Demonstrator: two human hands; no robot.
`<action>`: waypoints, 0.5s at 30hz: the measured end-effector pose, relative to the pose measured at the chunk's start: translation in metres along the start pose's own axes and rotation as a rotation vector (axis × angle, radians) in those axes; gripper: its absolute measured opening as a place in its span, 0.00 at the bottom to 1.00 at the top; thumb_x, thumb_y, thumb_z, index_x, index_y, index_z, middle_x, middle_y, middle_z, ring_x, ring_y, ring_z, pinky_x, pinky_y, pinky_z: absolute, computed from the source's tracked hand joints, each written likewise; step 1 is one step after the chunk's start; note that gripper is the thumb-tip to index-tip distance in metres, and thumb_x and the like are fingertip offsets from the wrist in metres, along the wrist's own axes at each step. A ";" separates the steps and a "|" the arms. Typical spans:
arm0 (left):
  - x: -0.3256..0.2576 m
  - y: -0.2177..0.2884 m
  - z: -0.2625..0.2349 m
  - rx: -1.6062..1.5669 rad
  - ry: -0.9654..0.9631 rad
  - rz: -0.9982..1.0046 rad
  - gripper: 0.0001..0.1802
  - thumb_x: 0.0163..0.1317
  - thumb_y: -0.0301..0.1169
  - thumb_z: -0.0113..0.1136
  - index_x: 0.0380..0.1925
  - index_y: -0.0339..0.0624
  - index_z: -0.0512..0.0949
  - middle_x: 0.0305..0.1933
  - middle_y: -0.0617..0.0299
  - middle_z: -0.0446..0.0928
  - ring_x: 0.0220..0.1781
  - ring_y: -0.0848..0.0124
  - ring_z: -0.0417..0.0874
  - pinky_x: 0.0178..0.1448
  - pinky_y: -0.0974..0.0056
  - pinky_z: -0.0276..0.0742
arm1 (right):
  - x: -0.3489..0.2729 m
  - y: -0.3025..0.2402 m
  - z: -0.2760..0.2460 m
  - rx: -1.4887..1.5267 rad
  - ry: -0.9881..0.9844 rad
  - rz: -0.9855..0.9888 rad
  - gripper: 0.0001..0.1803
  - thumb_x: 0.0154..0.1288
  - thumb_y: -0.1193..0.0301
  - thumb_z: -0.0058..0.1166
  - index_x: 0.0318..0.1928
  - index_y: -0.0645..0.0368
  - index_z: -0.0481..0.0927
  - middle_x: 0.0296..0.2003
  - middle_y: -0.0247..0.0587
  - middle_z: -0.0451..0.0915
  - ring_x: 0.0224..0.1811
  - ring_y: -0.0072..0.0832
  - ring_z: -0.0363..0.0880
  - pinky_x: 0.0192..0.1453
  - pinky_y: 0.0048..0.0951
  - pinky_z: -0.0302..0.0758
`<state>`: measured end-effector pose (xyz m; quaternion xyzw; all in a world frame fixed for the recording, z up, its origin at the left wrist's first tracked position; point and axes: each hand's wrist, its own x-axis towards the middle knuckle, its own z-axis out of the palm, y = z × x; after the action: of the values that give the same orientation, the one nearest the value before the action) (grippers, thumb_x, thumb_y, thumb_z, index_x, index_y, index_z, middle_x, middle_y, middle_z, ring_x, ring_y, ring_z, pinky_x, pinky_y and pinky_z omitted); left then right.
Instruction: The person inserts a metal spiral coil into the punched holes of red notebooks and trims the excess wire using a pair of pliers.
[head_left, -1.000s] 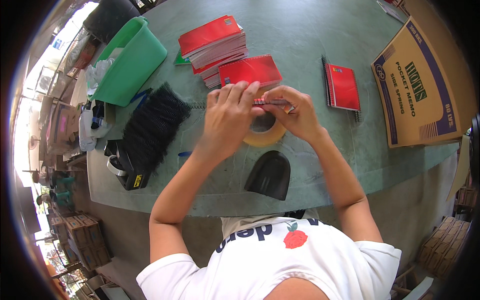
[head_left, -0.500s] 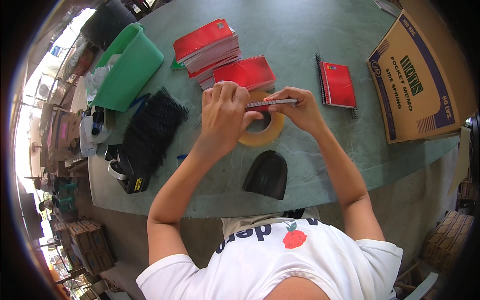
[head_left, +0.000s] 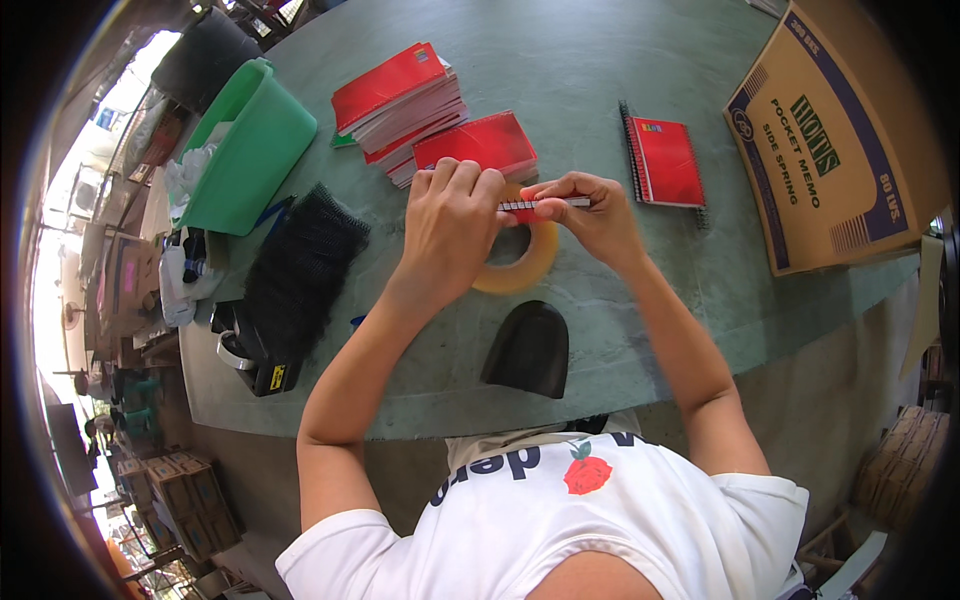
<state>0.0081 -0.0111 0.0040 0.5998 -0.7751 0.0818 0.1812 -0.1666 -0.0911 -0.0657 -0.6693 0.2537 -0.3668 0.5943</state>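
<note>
Your left hand point(head_left: 450, 225) and right hand point(head_left: 590, 215) meet near the centre of the frame, both closed in a pinching grip on a small spiral-bound notebook point(head_left: 540, 204) held edge-on, so you see only its thin white page edge and a sliver of red cover. It hovers just above a flat ring of tan tape point(head_left: 525, 265) lying on the dull green, stone-like tabletop point(head_left: 620, 50). Just beyond your knuckles sits a stack of glossy red notebooks point(head_left: 430, 115), fanned unevenly. To the right lies a single red notebook point(head_left: 665, 160) with a dark wire spine. A brown corrugated cardboard box point(head_left: 840, 130) fills the upper right. At the upper left stands a smooth green plastic bin point(head_left: 250, 150), with a black bristly bundle point(head_left: 300, 270) below it. A rounded black object point(head_left: 530, 348) rests near the tabletop's front edge.
</note>
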 end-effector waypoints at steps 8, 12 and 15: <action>-0.004 -0.007 0.012 -0.055 0.072 0.045 0.15 0.51 0.37 0.64 0.33 0.41 0.74 0.34 0.61 0.73 0.40 0.61 0.73 0.46 0.57 0.66 | -0.007 0.007 0.012 0.180 0.099 -0.013 0.10 0.61 0.79 0.58 0.43 0.67 0.78 0.47 0.45 0.80 0.49 0.25 0.79 0.54 0.26 0.77; -0.003 -0.004 0.015 -0.047 0.197 0.113 0.15 0.53 0.39 0.63 0.34 0.42 0.75 0.35 0.61 0.73 0.40 0.61 0.73 0.45 0.57 0.66 | -0.009 0.016 0.015 0.229 0.121 -0.229 0.11 0.61 0.77 0.59 0.44 0.66 0.79 0.49 0.45 0.79 0.47 0.24 0.79 0.52 0.24 0.77; -0.006 -0.009 0.014 -0.072 0.084 0.081 0.14 0.53 0.38 0.63 0.35 0.42 0.75 0.34 0.62 0.73 0.40 0.62 0.73 0.44 0.58 0.65 | -0.012 0.005 0.017 0.162 0.138 -0.075 0.12 0.62 0.76 0.58 0.46 0.66 0.78 0.49 0.45 0.80 0.47 0.23 0.79 0.52 0.23 0.76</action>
<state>0.0149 -0.0132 -0.0118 0.5571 -0.7928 0.0865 0.2316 -0.1597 -0.0723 -0.0737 -0.6011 0.2383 -0.4533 0.6135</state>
